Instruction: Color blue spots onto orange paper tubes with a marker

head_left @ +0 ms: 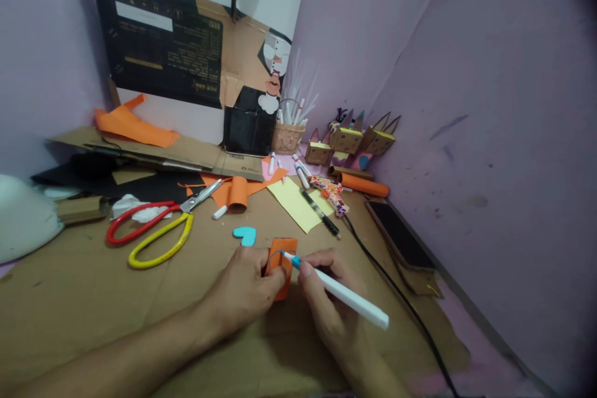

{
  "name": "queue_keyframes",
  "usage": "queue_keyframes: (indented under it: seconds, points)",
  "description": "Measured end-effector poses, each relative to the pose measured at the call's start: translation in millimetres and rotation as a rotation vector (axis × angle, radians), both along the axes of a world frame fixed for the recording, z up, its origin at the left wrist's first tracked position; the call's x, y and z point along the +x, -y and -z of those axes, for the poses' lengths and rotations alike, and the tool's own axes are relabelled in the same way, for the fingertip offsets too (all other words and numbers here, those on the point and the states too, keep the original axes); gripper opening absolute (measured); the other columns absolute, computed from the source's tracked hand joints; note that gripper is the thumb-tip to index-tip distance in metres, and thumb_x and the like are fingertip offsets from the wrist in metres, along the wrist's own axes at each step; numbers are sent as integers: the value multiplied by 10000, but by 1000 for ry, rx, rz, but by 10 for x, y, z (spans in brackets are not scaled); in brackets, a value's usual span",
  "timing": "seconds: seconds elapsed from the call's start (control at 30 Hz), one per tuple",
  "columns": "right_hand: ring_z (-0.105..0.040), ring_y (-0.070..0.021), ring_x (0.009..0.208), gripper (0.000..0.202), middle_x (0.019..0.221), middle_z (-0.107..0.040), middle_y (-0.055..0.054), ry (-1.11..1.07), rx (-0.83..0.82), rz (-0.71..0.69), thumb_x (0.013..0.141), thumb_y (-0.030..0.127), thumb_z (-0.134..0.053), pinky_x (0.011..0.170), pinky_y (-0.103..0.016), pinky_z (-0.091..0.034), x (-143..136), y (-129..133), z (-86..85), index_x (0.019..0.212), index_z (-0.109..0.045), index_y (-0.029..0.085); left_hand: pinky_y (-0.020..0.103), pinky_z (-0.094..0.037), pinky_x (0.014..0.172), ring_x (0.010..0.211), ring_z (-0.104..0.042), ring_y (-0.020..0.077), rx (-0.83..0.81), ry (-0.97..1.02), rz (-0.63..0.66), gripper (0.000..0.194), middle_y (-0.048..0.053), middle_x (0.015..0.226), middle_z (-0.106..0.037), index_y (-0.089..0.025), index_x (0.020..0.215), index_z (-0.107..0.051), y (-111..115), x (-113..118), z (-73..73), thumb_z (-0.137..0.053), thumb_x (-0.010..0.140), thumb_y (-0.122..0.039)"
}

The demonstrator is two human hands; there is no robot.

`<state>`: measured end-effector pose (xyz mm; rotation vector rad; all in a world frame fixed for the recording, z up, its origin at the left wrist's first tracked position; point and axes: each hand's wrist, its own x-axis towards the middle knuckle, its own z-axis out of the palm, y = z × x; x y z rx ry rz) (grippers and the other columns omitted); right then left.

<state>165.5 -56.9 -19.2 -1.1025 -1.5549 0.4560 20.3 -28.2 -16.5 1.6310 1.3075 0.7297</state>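
The orange piece is right there at the near middle of the cardboard-covered table, a curved dark line showing on its face. The left hand has it gripped, thumb pressed over the front, fingers curled at the side. And here's the right hand, closed around a white marker, its blue tip end up against the orange face, the barrel slanting back toward the person.

Just beyond the left hand lies a light-blue cutout, bent in shape. Off to the left, the scissors, one handle loop red, the other yellow, blades slightly apart and pointing away to the right. Near the blade tips stands an orange paper roll, a white cap just beside it.

Over to the right, a black pen lies slantwise across the yellow paper. Next comes a glue gun in a flowery pattern, its black cord running down toward the near edge. Farther right, a phone, lying flat by the wall.

At the back, a woven basket holds markers and clear sticks, with cardboard figures with pointed ears to its right, and a large printed box rising on the left.
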Motion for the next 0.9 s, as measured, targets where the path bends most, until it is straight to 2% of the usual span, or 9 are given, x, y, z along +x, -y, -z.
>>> queue_keyframes:
  seconds: [0.4,0.9]
  points:
    - [-546,-95,433,82,548,-604,35,-4,12,2,832,196,-571,408,-179,-407,5,-7,17,752,-590,188,239,-216,442,465,-286,84,-2,-40,3,286,-61,472,-314,-214,494,-339,-11,1,-10,-439,720,-358]
    - [-523,-83,451,110,549,-569,54,29,-14,15,843,207,-569,426,-173,-378,24,-2,46,734,-576,193,243,-215,446,474,-282,86,-16,-29,-11,292,-60,478,-303,-214,491,-332,-2,3,-5,-452,712,-363]
